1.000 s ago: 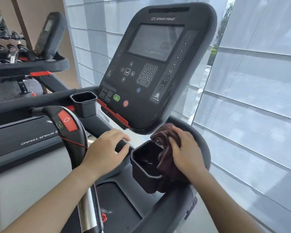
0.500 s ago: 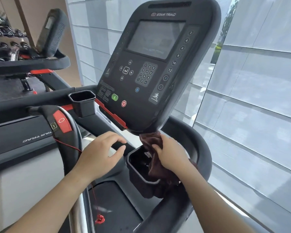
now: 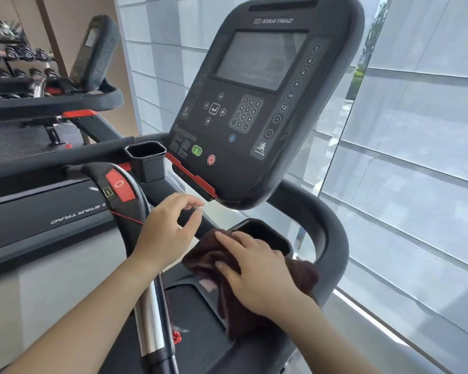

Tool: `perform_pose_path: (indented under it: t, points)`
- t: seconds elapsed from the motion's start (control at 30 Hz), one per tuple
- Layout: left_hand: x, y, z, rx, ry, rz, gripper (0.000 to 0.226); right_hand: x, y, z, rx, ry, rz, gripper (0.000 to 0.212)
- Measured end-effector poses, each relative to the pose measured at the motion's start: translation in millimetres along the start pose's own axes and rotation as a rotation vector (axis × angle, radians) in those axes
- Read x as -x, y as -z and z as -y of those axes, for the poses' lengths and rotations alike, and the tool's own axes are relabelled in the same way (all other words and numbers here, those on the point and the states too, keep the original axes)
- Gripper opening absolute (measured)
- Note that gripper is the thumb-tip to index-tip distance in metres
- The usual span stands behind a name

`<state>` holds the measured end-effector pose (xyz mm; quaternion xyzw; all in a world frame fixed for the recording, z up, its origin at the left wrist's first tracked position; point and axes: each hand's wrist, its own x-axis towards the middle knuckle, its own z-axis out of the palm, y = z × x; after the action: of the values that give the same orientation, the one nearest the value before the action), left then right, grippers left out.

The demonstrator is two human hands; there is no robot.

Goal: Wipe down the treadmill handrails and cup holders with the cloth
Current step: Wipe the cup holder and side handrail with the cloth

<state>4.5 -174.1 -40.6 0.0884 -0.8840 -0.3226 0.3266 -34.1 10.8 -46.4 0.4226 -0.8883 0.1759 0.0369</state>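
Pale blinds [image 3: 416, 130] fill the right and far side of a gym, with a dumbbell rack [image 3: 14, 66] far left. On the right hand [image 3: 257, 271] the fingers [image 3: 227, 237] lie spread and nearly flat, pressing a dark brown cloth [image 3: 208, 255] against the near-left rim of the right cup holder [image 3: 268, 236]; the thumb presses the cloth from the near side. It is a pressing hold, not a closed fist. Folds of cloth hang below the palm and a corner shows to the right of the wrist, beside the curved right handrail [image 3: 333, 238]. The left hand [image 3: 168, 233] is just left of the cloth, apart from it, with fingers loosely curled and parted, holding nothing; whether it touches the bar beneath I cannot tell. Beside its wrist runs the centre grip [image 3: 130, 201] with a red stop button [image 3: 119, 184] and red cord. Farther left, a second cup holder [image 3: 146, 160] sits on the crossbar. Above both stands the console [image 3: 260, 103], its screen dark.
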Motion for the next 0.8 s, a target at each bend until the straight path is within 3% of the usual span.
perform_pose_path:
  t: [0.13,0.53,0.63,0.8]
  points:
    - [0,4,2,0.052,0.048,-0.008,0.022,0,-21,5,0.254,0.055,0.055,0.066]
    - [2,4,-2,-0.064,0.047,0.086,0.021,-5,-17,6,0.148,-0.007,-0.019,0.052]
    - [2,4,-2,-0.099,0.028,0.115,0.021,15,0,-3,0.004,0.011,-0.065,0.048]
    - [5,3,-6,-0.139,-0.07,0.066,0.02,43,46,-5,-0.362,-0.027,-0.36,0.046]
